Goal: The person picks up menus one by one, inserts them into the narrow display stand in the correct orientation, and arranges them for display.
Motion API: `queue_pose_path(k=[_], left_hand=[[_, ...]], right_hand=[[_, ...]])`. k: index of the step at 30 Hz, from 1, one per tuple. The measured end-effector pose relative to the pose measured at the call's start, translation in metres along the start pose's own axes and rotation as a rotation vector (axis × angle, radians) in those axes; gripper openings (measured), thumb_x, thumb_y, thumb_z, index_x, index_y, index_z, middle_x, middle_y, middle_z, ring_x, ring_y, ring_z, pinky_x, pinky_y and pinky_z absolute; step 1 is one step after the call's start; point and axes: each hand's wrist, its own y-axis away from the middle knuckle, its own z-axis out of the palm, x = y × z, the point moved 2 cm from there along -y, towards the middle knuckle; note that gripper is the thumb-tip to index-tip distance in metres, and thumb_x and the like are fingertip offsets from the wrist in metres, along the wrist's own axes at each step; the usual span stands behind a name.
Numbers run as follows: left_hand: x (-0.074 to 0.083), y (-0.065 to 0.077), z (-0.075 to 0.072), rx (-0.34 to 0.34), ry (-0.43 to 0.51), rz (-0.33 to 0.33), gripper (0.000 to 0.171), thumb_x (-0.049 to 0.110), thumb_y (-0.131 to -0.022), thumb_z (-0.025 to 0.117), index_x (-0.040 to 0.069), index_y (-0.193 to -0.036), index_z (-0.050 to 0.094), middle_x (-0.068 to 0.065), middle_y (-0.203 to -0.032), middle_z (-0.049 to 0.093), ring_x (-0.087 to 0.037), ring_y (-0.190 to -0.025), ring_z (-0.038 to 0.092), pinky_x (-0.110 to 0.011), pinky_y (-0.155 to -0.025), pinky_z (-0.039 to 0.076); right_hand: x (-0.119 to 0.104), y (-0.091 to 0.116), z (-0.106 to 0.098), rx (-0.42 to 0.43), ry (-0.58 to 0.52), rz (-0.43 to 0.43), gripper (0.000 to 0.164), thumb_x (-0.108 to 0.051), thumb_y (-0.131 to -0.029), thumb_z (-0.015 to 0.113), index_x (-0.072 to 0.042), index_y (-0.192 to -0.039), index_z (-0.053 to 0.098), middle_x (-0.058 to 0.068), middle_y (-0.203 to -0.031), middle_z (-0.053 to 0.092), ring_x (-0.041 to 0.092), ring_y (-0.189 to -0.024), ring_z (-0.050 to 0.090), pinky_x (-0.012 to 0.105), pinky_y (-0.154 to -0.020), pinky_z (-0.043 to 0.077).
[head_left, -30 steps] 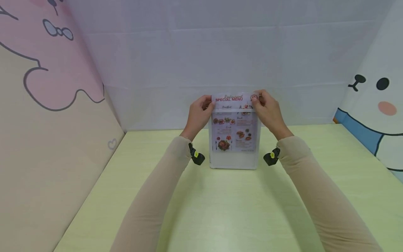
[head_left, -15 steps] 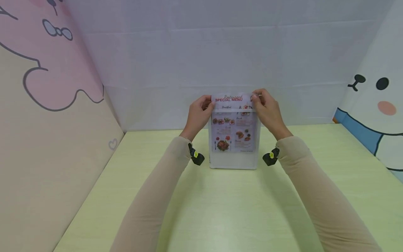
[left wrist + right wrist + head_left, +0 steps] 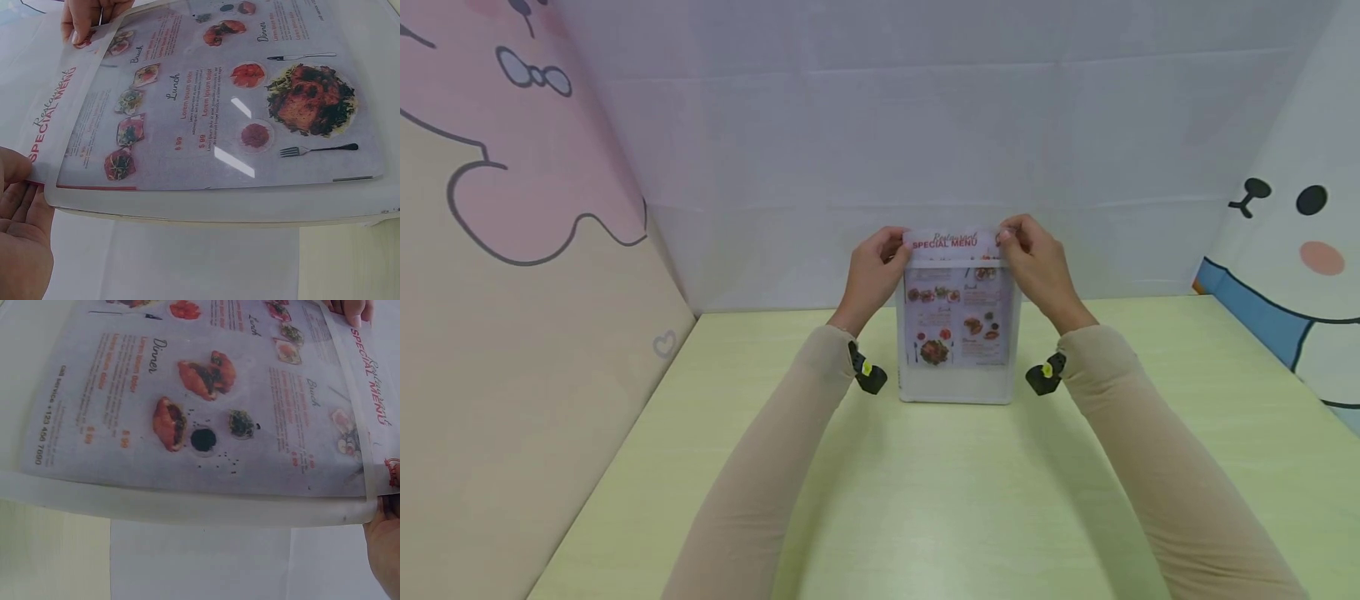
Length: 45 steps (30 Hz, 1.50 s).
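A printed menu sheet [image 3: 958,321] sits partway inside an upright white sign holder [image 3: 957,385] with a clear front. Its top strip, lettered "Restaurant SPECIAL MENU", sticks out above the holder's upper edge. At the upper left corner my left hand [image 3: 874,271] pinches the sheet between thumb and fingers. My right hand [image 3: 1041,265] pinches the opposite upper corner. In the left wrist view, the menu [image 3: 206,106] lies behind the glossy clear panel, whose edge crosses just below the title. The right wrist view shows the holder's side rim [image 3: 187,499] running along the sheet.
The holder stands on a pale yellow-green table [image 3: 955,492], near its back edge. Behind rises a white cloth backdrop [image 3: 925,133]. Side panels with cartoon animals flank the table, a pink one [image 3: 565,183] on the left. Black cameras are strapped to both wrists.
The menu sheet has slid a little lower in the holder, so less of its top strip shows above the edge. My right fingers shifted slightly at the corner; the holder stayed put.
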Motion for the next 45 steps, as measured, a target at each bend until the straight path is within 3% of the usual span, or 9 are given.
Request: queue_pose_path(k=[6, 14, 45], left_hand=[[-0.0005, 0.0003, -0.0002, 0.0, -0.011, 0.001, 0.026, 0.018, -0.099, 0.054, 0.007, -0.121, 0.062, -0.01, -0.111, 0.069, -0.018, -0.094, 0.066, -0.03, -0.08, 0.053], [0.0, 0.0007, -0.0004, 0.004, -0.011, 0.008, 0.026, 0.017, -0.099, 0.055, 0.006, -0.12, 0.062, -0.011, -0.11, 0.069, -0.019, -0.092, 0.066, -0.029, -0.079, 0.053], [0.0007, 0.0015, -0.0019, -0.008, -0.02, 0.019, 0.026, 0.018, -0.099, 0.054, 0.008, -0.122, 0.063, -0.01, -0.109, 0.069, -0.018, -0.092, 0.065, -0.03, -0.079, 0.052]], right_hand=[[0.0001, -0.0006, 0.0009, -0.001, -0.011, -0.003, 0.033, -0.031, -0.102, 0.043, -0.004, -0.119, 0.054, 0.019, -0.119, 0.062, 0.029, -0.104, 0.057, 0.044, -0.089, 0.042], [0.0005, 0.0005, 0.0018, -0.012, -0.017, 0.011, 0.036, -0.035, -0.103, 0.039, -0.011, -0.127, 0.051, 0.018, -0.117, 0.063, 0.026, -0.094, 0.057, 0.037, -0.079, 0.043], [0.0005, -0.0015, 0.0026, 0.035, 0.027, -0.046, 0.027, -0.024, -0.102, 0.045, -0.004, -0.112, 0.059, 0.015, -0.102, 0.063, 0.018, -0.087, 0.05, 0.029, -0.076, 0.038]])
